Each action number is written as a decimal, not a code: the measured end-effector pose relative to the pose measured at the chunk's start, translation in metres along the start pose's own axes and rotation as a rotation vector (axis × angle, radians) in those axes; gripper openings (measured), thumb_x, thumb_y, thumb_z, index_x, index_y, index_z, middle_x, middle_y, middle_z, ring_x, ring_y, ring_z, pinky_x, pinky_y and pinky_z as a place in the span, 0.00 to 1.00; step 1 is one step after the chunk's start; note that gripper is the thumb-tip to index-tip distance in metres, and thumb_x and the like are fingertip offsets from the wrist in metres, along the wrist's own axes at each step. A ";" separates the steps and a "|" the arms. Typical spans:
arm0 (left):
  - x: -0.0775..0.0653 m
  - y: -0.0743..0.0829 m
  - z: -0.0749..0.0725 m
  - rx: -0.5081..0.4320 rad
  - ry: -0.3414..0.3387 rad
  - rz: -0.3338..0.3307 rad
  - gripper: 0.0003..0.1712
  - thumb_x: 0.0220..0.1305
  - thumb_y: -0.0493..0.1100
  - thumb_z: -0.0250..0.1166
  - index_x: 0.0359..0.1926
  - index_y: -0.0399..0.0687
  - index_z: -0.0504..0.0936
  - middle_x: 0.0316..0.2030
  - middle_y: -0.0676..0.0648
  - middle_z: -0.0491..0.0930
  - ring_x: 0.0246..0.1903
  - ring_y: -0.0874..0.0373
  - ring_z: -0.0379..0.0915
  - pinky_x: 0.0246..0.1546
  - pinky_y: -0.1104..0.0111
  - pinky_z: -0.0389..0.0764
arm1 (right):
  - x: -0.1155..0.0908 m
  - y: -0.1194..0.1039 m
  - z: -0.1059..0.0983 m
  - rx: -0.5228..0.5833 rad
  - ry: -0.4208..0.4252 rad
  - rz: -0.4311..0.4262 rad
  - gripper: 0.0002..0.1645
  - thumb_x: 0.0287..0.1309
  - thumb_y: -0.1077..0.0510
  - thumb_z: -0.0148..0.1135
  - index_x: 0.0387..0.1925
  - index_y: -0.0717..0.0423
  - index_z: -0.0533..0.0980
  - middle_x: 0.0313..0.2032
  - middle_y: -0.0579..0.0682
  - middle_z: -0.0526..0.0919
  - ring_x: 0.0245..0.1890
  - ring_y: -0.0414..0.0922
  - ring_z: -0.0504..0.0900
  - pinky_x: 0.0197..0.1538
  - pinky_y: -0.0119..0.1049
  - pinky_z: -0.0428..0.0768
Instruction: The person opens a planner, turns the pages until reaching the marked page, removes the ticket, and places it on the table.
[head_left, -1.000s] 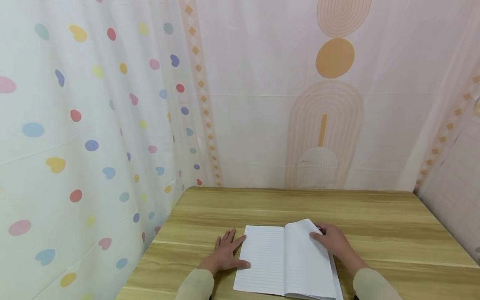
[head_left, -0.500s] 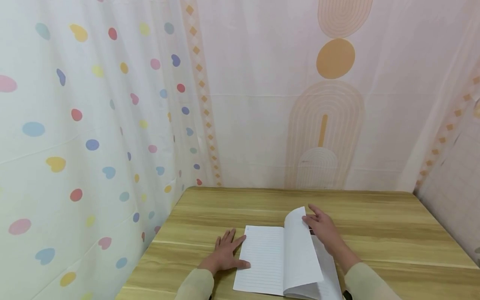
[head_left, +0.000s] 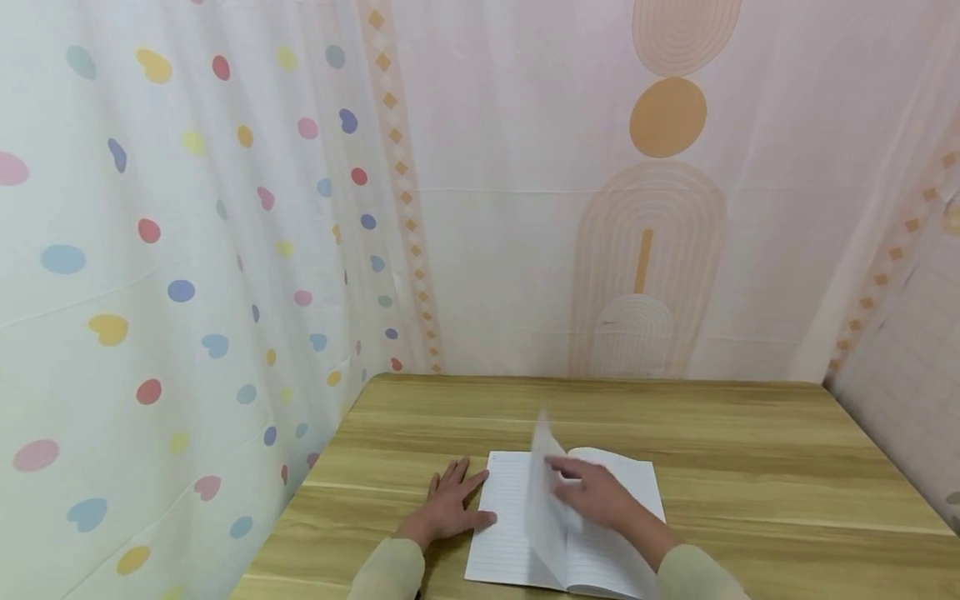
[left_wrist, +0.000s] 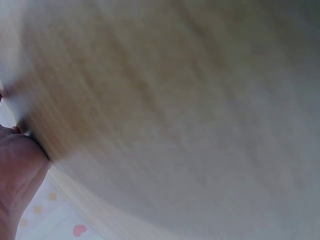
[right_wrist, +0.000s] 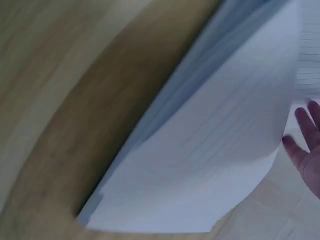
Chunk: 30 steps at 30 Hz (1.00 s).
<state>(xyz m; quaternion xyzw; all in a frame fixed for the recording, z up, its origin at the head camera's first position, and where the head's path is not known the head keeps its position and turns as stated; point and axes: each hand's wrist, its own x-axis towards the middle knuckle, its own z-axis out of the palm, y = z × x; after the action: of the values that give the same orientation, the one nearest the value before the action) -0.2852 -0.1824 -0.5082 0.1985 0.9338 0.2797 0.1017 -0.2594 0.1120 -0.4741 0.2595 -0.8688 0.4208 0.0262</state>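
Observation:
An open lined notebook [head_left: 611, 550] lies on the wooden table, its ruled pages facing up. One page [head_left: 546, 508] stands nearly upright along the middle fold, blurred in the head view. My right hand [head_left: 596, 493] is just right of this page, fingers loosely extended toward it. In the right wrist view, spread fingers of that hand [right_wrist: 311, 150] meet the paper's edge. My left hand [head_left: 447, 507] lies with fingers spread on the table, thumb over the notebook's left edge. Only part of the left hand [left_wrist: 17, 170] shows in the left wrist view.
The wood-grain table [head_left: 750, 450] extends behind and to both sides of the notebook. A dotted curtain [head_left: 187, 350] hangs at the left, and a patterned cloth [head_left: 495, 250] hangs behind the table's far edge.
The right hand has moved left from the notebook's right side, swinging a page up from the right to upright at the fold. It no longer pinches the page's corner. The left hand has stayed put.

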 end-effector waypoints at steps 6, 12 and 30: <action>0.003 0.002 0.002 -0.098 0.059 -0.026 0.34 0.80 0.56 0.38 0.69 0.36 0.69 0.74 0.29 0.47 0.74 0.32 0.34 0.68 0.37 0.31 | -0.013 0.003 0.018 -0.539 -0.263 -0.030 0.34 0.55 0.35 0.68 0.59 0.46 0.80 0.61 0.55 0.77 0.65 0.58 0.69 0.65 0.69 0.56; 0.004 0.002 0.003 -0.016 0.029 -0.034 0.47 0.67 0.66 0.58 0.74 0.39 0.60 0.75 0.29 0.46 0.74 0.32 0.34 0.69 0.38 0.32 | -0.015 0.001 0.020 -0.571 -0.281 -0.013 0.33 0.53 0.36 0.69 0.58 0.45 0.80 0.64 0.55 0.75 0.67 0.58 0.67 0.66 0.66 0.59; 0.000 0.000 0.003 0.032 -0.014 -0.015 0.52 0.57 0.66 0.69 0.75 0.46 0.62 0.75 0.29 0.43 0.74 0.32 0.33 0.69 0.37 0.32 | -0.032 0.043 -0.019 -0.484 -0.081 0.209 0.42 0.62 0.39 0.64 0.62 0.69 0.72 0.65 0.71 0.68 0.67 0.67 0.65 0.64 0.65 0.62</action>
<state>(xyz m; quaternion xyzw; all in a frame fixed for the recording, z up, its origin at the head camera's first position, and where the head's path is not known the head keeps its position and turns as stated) -0.2845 -0.1809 -0.5103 0.1950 0.9389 0.2627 0.1072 -0.2556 0.1615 -0.5008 0.1712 -0.9666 0.1904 0.0092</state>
